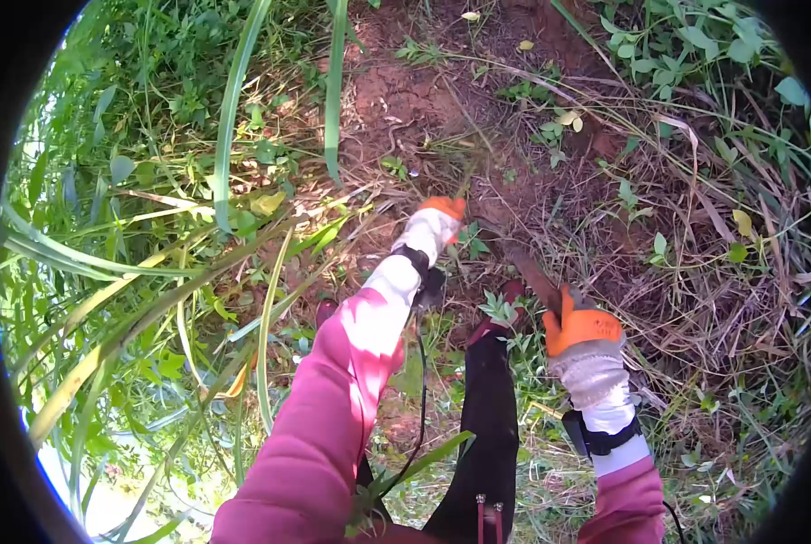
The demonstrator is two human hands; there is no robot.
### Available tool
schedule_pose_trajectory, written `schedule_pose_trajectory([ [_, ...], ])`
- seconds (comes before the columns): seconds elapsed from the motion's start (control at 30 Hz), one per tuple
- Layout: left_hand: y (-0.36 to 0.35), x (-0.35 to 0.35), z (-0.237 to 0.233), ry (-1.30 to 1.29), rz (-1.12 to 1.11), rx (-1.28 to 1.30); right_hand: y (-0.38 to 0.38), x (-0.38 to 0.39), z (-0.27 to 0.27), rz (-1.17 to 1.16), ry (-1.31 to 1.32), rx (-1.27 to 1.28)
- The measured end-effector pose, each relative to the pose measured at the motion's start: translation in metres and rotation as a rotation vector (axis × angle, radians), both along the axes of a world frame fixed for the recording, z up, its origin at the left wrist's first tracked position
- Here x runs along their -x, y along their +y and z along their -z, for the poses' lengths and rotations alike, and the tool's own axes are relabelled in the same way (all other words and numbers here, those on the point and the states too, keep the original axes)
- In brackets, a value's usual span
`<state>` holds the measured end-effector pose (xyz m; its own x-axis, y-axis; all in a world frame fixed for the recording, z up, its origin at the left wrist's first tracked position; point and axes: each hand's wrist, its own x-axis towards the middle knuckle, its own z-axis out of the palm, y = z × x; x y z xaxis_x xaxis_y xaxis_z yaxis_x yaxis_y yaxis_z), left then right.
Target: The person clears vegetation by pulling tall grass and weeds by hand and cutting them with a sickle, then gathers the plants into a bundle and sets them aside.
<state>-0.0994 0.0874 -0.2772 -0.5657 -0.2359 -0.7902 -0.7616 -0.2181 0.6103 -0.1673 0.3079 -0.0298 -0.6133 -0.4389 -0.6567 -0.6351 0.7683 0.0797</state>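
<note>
My left hand [444,215], in an orange and white glove, reaches down near the middle of the view. Its fingers are closed, and thin blurred grass stalks [468,172] rise from them. Lower and to the right, my right hand [584,331] wears a matching glove and grips a tool that looks like a sickle. The brown sickle blade [534,274] points up and left, towards the ground in front of my left hand. The handle is hidden inside my right fist, and the blade tip blends into the dry grass.
Reddish bare soil [396,100] runs up the middle. Dry cut grass [686,317] lies thick on the right. Long green leaves [233,109] hang at the upper left, with dense plants below. My dark-trousered leg [487,408] and shoe [512,290] are close to the blade.
</note>
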Motion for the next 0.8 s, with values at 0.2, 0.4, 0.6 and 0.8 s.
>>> schedule_pose_trajectory([
  [0.2, 0.082, -0.158, -0.086, 0.465, 0.359, 0.436, -0.003, -0.015, -0.001, 0.016, -0.006, -0.036],
  [0.4, -0.025, -0.344, -0.101, -0.651, 1.543, 0.458, 0.006, -0.025, 0.002, 0.004, -0.02, -0.029],
  [0.6, -0.039, -0.252, -0.104, -0.425, 0.923, 0.524, 0.016, -0.033, 0.013, 0.006, 0.064, 0.065],
  [0.8, -0.107, -0.091, -0.147, -0.225, 1.176, 1.422, 0.057, -0.046, 0.022, -0.034, 0.026, 0.058],
])
